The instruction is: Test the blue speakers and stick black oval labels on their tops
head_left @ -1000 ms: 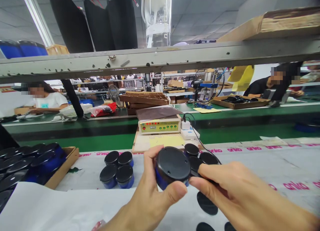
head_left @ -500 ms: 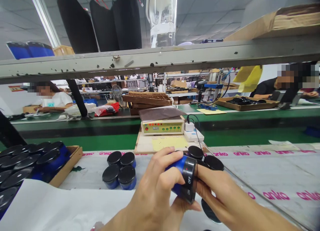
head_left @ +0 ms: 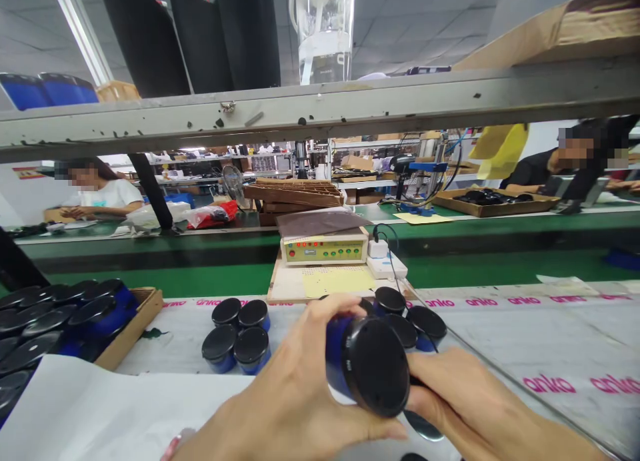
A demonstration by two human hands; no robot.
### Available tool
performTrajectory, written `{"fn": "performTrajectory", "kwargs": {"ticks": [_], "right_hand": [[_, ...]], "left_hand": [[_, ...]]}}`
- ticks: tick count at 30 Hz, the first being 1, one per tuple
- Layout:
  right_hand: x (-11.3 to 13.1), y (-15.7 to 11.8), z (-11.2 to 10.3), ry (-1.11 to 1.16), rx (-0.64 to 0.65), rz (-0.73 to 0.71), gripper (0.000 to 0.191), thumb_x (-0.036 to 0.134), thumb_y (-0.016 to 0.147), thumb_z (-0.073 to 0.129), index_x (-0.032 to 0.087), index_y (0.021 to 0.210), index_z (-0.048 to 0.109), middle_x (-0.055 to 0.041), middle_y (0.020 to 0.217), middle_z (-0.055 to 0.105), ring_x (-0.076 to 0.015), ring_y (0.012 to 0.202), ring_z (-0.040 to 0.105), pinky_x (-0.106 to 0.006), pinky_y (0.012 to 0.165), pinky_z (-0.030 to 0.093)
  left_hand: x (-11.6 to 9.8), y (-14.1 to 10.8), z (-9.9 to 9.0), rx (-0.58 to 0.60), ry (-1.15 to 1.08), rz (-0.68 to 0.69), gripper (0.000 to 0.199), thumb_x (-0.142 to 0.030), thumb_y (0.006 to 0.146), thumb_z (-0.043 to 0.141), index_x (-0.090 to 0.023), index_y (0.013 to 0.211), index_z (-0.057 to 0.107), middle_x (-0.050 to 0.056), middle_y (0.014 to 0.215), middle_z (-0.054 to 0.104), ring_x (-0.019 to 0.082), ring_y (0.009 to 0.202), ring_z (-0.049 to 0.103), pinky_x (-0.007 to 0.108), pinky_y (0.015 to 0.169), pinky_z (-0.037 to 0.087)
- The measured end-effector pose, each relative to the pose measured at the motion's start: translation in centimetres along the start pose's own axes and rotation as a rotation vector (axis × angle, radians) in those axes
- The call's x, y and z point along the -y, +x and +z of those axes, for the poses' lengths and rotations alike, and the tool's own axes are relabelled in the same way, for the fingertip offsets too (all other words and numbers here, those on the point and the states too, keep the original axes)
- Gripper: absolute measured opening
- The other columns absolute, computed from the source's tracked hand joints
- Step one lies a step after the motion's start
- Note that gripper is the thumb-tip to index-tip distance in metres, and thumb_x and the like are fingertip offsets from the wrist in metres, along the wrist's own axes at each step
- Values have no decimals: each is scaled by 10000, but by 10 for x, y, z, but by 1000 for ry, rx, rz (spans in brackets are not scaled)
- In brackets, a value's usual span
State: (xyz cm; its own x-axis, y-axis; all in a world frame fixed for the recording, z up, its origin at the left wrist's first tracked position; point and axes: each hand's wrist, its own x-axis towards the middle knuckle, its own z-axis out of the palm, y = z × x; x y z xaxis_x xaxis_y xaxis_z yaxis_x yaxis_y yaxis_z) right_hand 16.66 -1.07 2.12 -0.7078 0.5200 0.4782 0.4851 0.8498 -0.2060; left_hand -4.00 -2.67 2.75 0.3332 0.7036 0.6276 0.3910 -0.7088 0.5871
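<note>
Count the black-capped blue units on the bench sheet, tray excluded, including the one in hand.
Blue unit held in left hand and right hand: 1
Units standing left of the hands: 4
Units standing right of the hands: 3
Total: 8 (a dark edge behind the left hand's fingers is unclear, not counted)

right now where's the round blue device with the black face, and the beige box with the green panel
Round blue device (head_left: 375, 366): head view, on its black end face.
Beige box (head_left: 324, 251): head view, on its green front panel.
</note>
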Motion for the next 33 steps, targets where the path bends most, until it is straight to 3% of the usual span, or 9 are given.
{"fn": "performTrajectory", "kwargs": {"ticks": [2,5,8,12,16,19,21,28,33], "right_hand": [[-4,-7,-4,-136,-43,-64,294,215,980,321,220,739,490,21,609,584,-125,494,543,-259,480,357],[-30,-20,-21,-361,-162,-35,286,260,974,354,222,715,470,40,495,501,-112,379,452,-279,437,263],[-73,-29,-56,-515,-218,288,299,363,973,340,230,727,446,49,465,447,-103,362,406,-268,442,235],[-123,-20,-98,-541,-403,737,379,447,955,269,247,634,291,47,498,381,-85,452,351,-253,505,278],[-142,-8,-103,-504,-412,738,377,409,964,249,248,623,254,40,528,372,-87,504,351,-252,531,289],[-144,-9,-90,-444,-328,721,357,385,961,287,251,632,265,49,500,367,-90,474,342,-252,521,286],[-143,-11,-78,-388,-240,699,335,406,954,317,254,657,291,54,473,387,-99,445,372,-248,503,282],[-102,-3,5,-162,164,294,240,397,877,518,224,752,408,-10,717,565,-168,614,530,-272,548,394],[-69,14,72,-337,123,120,297,378,724,711,164,816,527,-100,834,596,-294,806,552,-441,729,437]], "left_hand": [[3,8,-12,65,-15,-119,672,-346,656,805,-278,1239,479,53,1198,589,256,1075,571,337,926,441],[17,22,-27,-250,-29,-292,512,-361,723,743,-255,1174,526,35,1137,616,243,1022,588,336,897,443],[28,33,-12,-291,-17,-318,565,-364,689,761,-261,1184,509,41,1160,575,259,1050,551,379,928,420],[29,45,73,216,-105,-201,607,-373,617,770,-217,1162,555,89,1092,548,300,1019,512,427,902,441],[35,64,173,479,-83,-34,740,-456,621,733,-82,1218,506,174,1147,533,336,1038,497,441,888,452],[46,74,199,511,148,0,703,-463,660,725,-23,1179,545,245,1227,488,405,1155,405,520,997,332],[55,75,181,500,190,-51,681,-423,719,688,-57,1262,498,239,1352,408,414,1258,322,545,1057,235],[121,45,43,393,231,-399,709,-194,670,663,-206,1339,429,155,1475,287,411,1354,211,586,1071,174],[133,21,27,361,176,-419,717,-234,716,659,-210,1377,382,115,1330,479,265,1230,445,414,1068,301]]}}
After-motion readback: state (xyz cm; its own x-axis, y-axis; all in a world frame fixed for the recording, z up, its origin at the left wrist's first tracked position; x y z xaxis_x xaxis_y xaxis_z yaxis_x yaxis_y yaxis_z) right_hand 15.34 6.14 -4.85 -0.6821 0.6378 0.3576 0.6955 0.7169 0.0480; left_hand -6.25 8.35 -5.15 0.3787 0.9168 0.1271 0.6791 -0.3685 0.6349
